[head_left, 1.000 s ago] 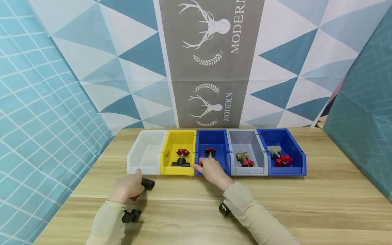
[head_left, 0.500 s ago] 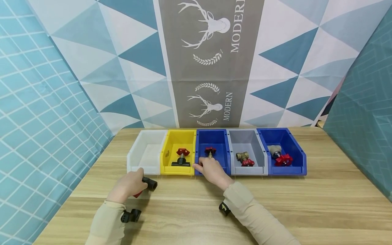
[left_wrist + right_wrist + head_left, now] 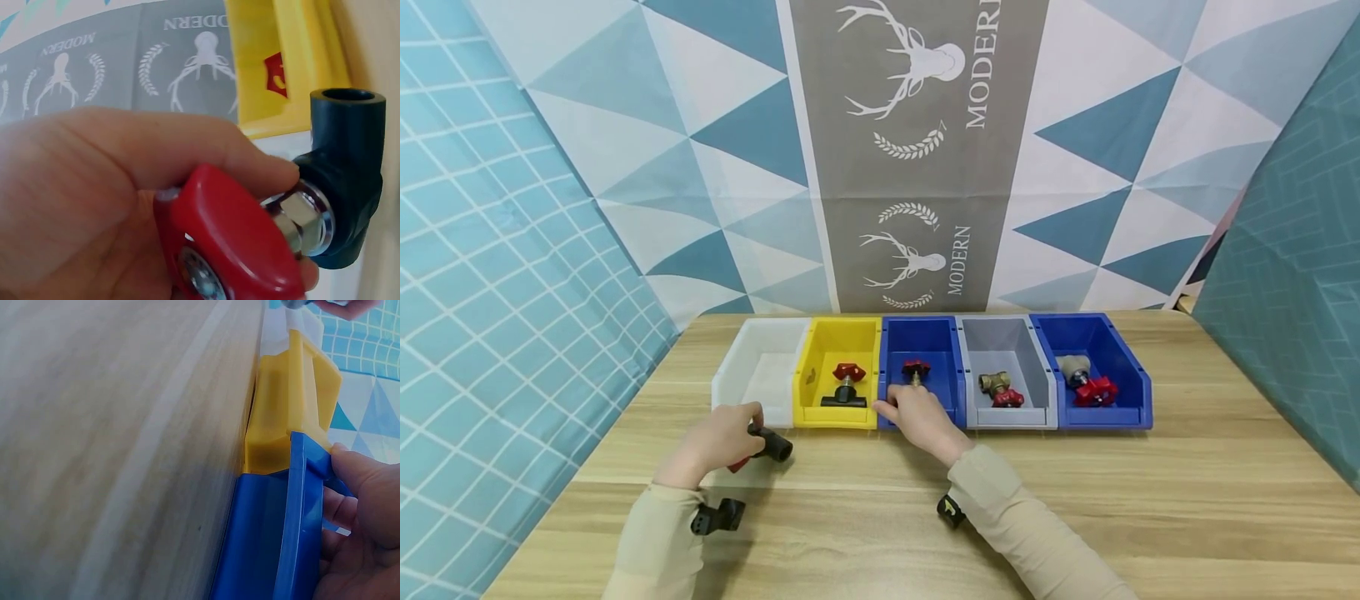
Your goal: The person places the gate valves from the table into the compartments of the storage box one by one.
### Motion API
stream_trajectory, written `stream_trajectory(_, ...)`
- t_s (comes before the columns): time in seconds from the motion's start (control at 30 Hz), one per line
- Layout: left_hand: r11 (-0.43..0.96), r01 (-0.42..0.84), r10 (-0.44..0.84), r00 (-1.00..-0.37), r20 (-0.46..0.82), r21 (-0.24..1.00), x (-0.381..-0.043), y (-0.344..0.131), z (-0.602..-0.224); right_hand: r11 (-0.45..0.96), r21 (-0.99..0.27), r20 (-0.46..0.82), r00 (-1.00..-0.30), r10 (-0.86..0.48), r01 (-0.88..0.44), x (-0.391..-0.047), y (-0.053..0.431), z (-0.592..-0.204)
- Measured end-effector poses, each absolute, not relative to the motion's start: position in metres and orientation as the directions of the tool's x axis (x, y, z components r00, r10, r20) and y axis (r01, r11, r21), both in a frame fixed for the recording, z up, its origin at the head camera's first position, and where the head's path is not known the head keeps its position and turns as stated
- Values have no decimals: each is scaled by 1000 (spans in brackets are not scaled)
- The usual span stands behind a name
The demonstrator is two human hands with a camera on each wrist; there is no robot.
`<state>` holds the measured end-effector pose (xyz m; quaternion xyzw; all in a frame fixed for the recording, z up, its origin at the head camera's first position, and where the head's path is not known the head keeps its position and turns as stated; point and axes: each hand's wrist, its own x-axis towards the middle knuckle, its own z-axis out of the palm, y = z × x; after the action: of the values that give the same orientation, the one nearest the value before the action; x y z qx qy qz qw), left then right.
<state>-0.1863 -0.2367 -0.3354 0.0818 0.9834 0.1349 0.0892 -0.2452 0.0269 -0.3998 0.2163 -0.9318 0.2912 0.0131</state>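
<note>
My left hand (image 3: pixel 718 437) holds a valve by its red handwheel and neck, just in front of the white bin (image 3: pixel 758 414). In the left wrist view, the red handwheel (image 3: pixel 234 234) lies against the palm, and the black tee-shaped valve body (image 3: pixel 347 150) sticks out past the fingertips. My right hand (image 3: pixel 921 421) grips the front left corner of the middle blue bin (image 3: pixel 294 531), thumb at the rim and fingers curled inside. Beyond those fingers lies a valve with a red handwheel (image 3: pixel 916 367), its lower part hidden by the hand.
The bins stand in one row on the wooden table (image 3: pixel 865 517). A black-bodied valve (image 3: pixel 846 392) lies in the yellow bin (image 3: pixel 838 335), a brass valve (image 3: pixel 997 386) in the grey bin (image 3: pixel 996 333), and a beige-bodied valve (image 3: pixel 1082 379) in the right blue bin (image 3: pixel 1138 392).
My left hand has shifted slightly right and toward the bins with the valve, and its wrist has lifted a little. The right hand stays in place.
</note>
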Motion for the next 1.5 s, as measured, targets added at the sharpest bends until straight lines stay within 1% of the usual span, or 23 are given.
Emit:
stream_trajectory(0.17, 935, 183, 228, -966, -120, 305, -193, -240, -322, 729, -550, 150, -907, -393, -406, -246, 28, -399)
stream_trajectory(0.27, 930, 190, 233, -967, -103, 314, -199, -243, -314, 729, -548, 153, -906, -394, -410, -246, 27, -399)
stream_trajectory(0.43, 940, 155, 182, -981, -63, 303, -211, -247, -305, 734, -540, 154, -905, -395, -412, -247, 27, -400)
stream_trajectory(0.6, 946, 92, 107, -994, -31, 310, -221, -247, -304, 736, -540, 152, -907, -393, -409, -247, 27, -399)
stream_trajectory(0.8, 955, 15, -3, -998, 59, 297, -231, -244, -310, 737, -539, 150, -907, -393, -408, -247, 27, -399)
stream_trajectory(0.9, 955, 1, -31, -994, 104, 296, -236, -242, -317, 735, -542, 148, -907, -395, -408, -246, 27, -400)
stream_trajectory(1.13, 939, -62, -111, -986, 126, 338, -247, -234, -333, 737, -538, 149, -907, -394, -409, -247, 27, -402)
stream_trajectory(1.3, 925, -104, -178, -968, 177, 366, -253, -230, -342, 737, -537, 149, -907, -394, -409, -247, 26, -402)
stream_trajectory(1.5, 910, -118, -213, -956, 203, 398, -258, -229, -356, 736, -540, 145, -906, -397, -409, -246, 27, -401)
